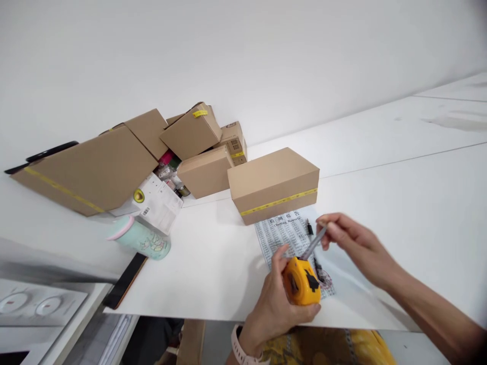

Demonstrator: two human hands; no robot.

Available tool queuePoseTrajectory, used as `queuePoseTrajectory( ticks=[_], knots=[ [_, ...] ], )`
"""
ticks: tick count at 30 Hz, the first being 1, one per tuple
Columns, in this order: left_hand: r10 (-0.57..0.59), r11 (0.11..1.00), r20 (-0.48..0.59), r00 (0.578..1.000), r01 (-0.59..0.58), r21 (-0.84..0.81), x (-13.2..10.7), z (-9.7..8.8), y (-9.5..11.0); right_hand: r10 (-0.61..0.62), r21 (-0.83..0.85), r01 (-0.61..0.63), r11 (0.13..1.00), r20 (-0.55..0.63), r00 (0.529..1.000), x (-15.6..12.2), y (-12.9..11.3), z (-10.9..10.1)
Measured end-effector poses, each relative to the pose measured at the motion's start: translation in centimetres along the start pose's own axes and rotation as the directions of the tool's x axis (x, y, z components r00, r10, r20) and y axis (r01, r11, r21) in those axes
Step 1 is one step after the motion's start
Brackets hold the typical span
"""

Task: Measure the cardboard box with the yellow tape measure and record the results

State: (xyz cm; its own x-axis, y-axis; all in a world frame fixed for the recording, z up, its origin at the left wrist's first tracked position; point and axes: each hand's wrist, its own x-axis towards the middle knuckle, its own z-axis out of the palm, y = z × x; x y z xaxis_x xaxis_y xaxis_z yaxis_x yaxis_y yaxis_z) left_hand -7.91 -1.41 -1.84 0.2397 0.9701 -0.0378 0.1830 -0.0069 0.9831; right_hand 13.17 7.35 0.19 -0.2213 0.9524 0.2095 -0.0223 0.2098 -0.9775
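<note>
A yellow tape measure point(299, 284) with a black mark on its side is gripped in my left hand point(271, 304), above the table's front edge. My right hand point(352, 243) pinches the end of the short length of blade point(314, 244) drawn out of the case. Under both lies a printed sheet point(277, 238) headed "Testing Report", partly hidden by my left hand and the tape. On that sheet a black pen point(309, 227) shows in part. Just beyond the paper sits a closed cardboard box point(274, 177) with a yellow strip along its side.
Several cardboard boxes point(205, 175) are piled against the wall at the back left. A mint-green tumbler point(146, 238) stands near a white carton point(162, 203) with an avocado picture. A black flat object point(125, 284) lies at the table's left edge, above a white appliance point(34, 304).
</note>
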Motion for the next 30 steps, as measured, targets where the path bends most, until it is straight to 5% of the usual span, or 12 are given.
queuePoseTrajectory(
  ticks=[3, 6, 10, 13, 16, 20, 22, 26, 28, 30],
  knots=[
    [0.026, 0.994, -0.1, 0.995, -0.015, 0.108, 0.6, -0.5, 1.2, 0.052, -0.14, -0.035, 0.989, 0.115, 0.992, -0.9, 2.0, 1.3],
    [0.212, 0.954, -0.171, 0.962, -0.166, 0.25, 2.0, -2.4, 3.6, 0.108, -0.479, -0.09, 0.873, 0.009, 0.994, -0.6, 3.4, 1.2],
    [0.567, 0.732, -0.215, 0.795, -0.367, 0.574, 6.4, -5.5, 8.0, 0.171, -0.825, -0.129, 0.551, -0.04, 0.984, 0.0, 4.7, 0.9],
    [0.711, 0.505, -0.159, 0.685, -0.34, 0.793, 11.1, -7.4, 9.9, 0.16, -0.872, 0.002, 0.49, 0.093, 0.983, 0.0, 5.1, 0.9],
    [0.666, 0.421, -0.117, 0.737, -0.243, 0.874, 15.4, -9.0, 10.0, 0.181, -0.765, -0.019, 0.644, 0.129, 0.975, -0.5, 4.8, 0.0],
    [0.523, 0.427, -0.144, 0.84, -0.112, 0.897, 18.5, -10.4, 9.1, 0.186, -0.29, -0.144, 0.946, 0.125, 0.974, -2.1, 3.5, -3.0],
    [0.544, 0.42, -0.16, 0.823, -0.103, 0.902, 18.5, -10.1, 8.7, 0.176, -0.147, -0.158, 0.976, 0.115, 0.978, -3.0, 2.6, -4.2],
    [0.726, 0.388, -0.07, 0.685, -0.323, 0.863, 15.7, -6.7, 7.1, 0.125, -0.216, -0.151, 0.965, -0.13, 0.984, -4.0, 1.8, -4.8],
    [0.677, 0.459, 0.022, 0.735, -0.446, 0.768, 13.7, -4.4, 5.5, 0.093, -0.25, -0.16, 0.955, -0.262, 0.961, -3.8, 2.1, -4.3],
    [0.481, 0.604, 0.063, 0.875, -0.382, 0.7, 12.1, -2.4, 3.4, 0.118, -0.202, -0.18, 0.963, -0.284, 0.951, -3.2, 2.5, -3.5]
  ],
)
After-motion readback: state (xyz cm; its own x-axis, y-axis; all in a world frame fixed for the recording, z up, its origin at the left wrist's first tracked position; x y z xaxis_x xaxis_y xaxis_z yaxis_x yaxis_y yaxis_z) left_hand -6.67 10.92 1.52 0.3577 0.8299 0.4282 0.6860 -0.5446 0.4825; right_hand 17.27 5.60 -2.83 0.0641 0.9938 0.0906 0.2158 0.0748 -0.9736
